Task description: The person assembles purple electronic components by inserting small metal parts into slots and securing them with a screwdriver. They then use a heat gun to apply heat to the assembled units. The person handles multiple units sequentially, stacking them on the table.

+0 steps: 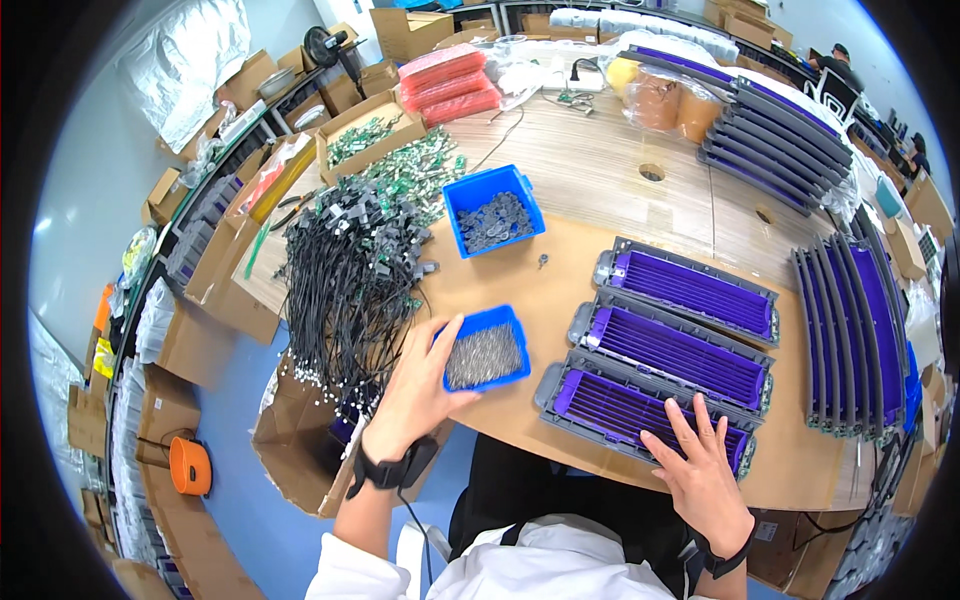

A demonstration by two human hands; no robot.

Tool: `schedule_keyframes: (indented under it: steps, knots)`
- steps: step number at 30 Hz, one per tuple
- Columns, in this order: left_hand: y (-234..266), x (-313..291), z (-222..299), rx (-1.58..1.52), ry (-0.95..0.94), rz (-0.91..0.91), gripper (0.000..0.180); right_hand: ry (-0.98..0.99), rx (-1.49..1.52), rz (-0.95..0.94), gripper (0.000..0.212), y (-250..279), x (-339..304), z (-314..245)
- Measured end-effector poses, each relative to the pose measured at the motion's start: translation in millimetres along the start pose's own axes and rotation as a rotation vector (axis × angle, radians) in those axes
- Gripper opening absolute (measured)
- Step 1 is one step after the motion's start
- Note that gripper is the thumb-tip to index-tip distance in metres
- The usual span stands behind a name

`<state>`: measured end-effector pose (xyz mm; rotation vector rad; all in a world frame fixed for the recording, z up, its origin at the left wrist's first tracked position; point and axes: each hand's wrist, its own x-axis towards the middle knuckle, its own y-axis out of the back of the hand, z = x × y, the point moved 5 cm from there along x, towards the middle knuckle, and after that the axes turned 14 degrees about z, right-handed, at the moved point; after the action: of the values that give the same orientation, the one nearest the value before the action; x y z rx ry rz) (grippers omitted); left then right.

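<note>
The person's left hand (420, 385) is curving around the left side of the near blue bin (505, 380), fingers along its far left corner and thumb at its near edge; how firmly they are pressing cannot be told. The bin is holding a heap of fine metal pins (485, 355). The right hand (700, 475) is resting with fingers spread on the right part of the nearest purple-and-grey panel (610, 405), pinching nothing visible. This panel is lying closest to the person, below the middle panel (680, 355) and the far panel (695, 290) in a stepped row. Being apparently moulded plastic, it is probably light and stiff, its thin slats the fragile part; the grey frame is offering the safer hold, at the ends or long edges. The bin is likely rigid, its loose pins prone to spilling if tilted; opposite walls would suit a level grip.

Farther out, a second blue bin (505, 243) is containing small dark parts (495, 222). Black cables (340, 290) are lying heaped at left, beside scattered green boards (420, 165); stacked panels (850, 340) are standing at right.
</note>
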<state>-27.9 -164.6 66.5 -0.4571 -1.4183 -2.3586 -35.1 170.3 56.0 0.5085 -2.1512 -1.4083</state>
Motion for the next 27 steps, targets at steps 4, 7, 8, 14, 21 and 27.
schedule_keyframes:
  steps: [4,7,8,14,21,27]
  knots:
    - [-5,-7,5,0.036,-0.004,0.024,0.097,-0.021,0.016,-0.012,0.048,2,-3,-6]
    - [-4,5,7,-0.023,-0.028,0.057,0.098,-0.01,0.013,0.022,0.047,2,-1,-3]
    - [-5,5,4,-0.028,-0.014,0.068,0.099,-0.004,0.009,0.011,0.047,2,1,-3]
    - [-11,8,1,-0.078,0.008,0.03,0.097,-0.002,0.004,0.01,0.048,-2,-3,-2]
    - [-7,10,6,-0.091,0.042,-0.071,0.098,0.02,-0.006,0.036,0.048,-1,-2,-4]
    - [9,22,-9,-0.068,-0.048,0.008,0.095,0.003,-0.004,0.047,0.046,-3,-4,-2]
